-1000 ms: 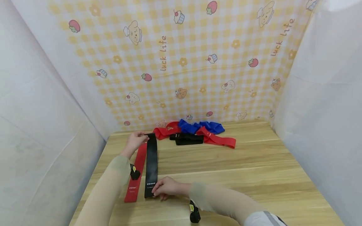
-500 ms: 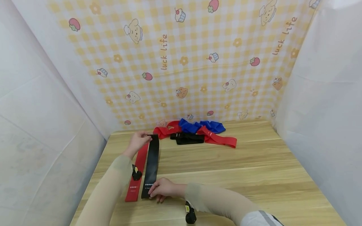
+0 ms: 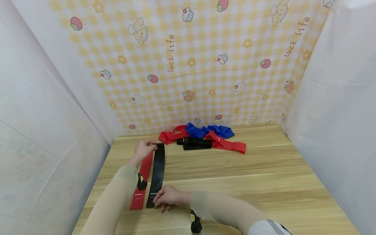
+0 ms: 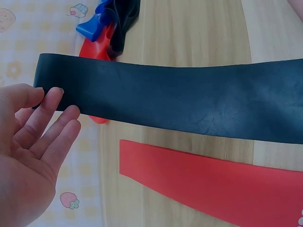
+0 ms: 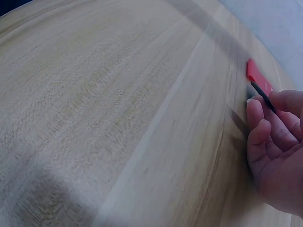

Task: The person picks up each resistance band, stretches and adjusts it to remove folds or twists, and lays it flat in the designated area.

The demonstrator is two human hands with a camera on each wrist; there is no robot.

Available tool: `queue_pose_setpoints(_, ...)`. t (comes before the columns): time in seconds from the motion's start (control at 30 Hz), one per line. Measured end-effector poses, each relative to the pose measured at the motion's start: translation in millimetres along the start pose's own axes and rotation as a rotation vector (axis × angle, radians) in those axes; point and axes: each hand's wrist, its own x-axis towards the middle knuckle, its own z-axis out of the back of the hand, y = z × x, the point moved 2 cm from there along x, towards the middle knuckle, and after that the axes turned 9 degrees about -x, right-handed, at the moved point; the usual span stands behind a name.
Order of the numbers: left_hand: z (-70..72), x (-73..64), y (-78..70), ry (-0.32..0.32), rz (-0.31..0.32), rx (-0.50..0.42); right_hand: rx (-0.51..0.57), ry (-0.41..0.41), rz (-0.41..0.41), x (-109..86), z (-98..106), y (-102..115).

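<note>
A black resistance band point(image 3: 158, 169) is stretched out flat and lengthwise between both hands. My left hand point(image 3: 143, 150) pinches its far end between thumb and fingers; in the left wrist view the band point(image 4: 165, 99) is raised over the table there. At the near end, beside white printed dots, my right hand point(image 3: 169, 196) pinches the other end, seen edge-on as a thin black strip point(image 5: 262, 96) in the right wrist view. To the left lies a flat red resistance band point(image 3: 137, 203), roughly parallel to the black one and partly covered by the left wrist's camera.
Along the back of the wooden table point(image 3: 249, 182) lie loosely heaped bands: a red one point(image 3: 167, 137), crumpled blue material point(image 3: 221, 131), a folded black band point(image 3: 196, 144) and another red band point(image 3: 230, 146). A checked cloth point(image 3: 188, 78) hangs behind, with white sheets at both sides.
The black band's near end has shifted left toward the red band, with my right hand on it. Its far end and my left hand have come slightly nearer and right.
</note>
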Motion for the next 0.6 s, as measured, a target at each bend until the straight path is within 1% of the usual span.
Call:
queue_pose_setpoints(0.13, -0.7, 0.8, 1.7, 0.006, 0.006, 0.000, 0.019, 0.009, -0.006, 0.2, -1.4, -0.4)
queue_pose_setpoints(0.3, 0.3, 1.7, 9.4, 0.012, -0.003, -0.015, 0.026, -0.001, 0.004, 2.5, -3.8, -2.5)
queue_pose_setpoints(0.43, 2.0, 1.7, 16.0, 0.005, -0.011, 0.003, 0.039, -0.014, 0.007, 6.3, -5.2, -6.3)
queue_pose_setpoints(0.6, 2.6, 3.4, 22.1, 0.016, -0.012, 0.017, 0.042, -0.014, -0.002, 9.0, -4.6, -8.1)
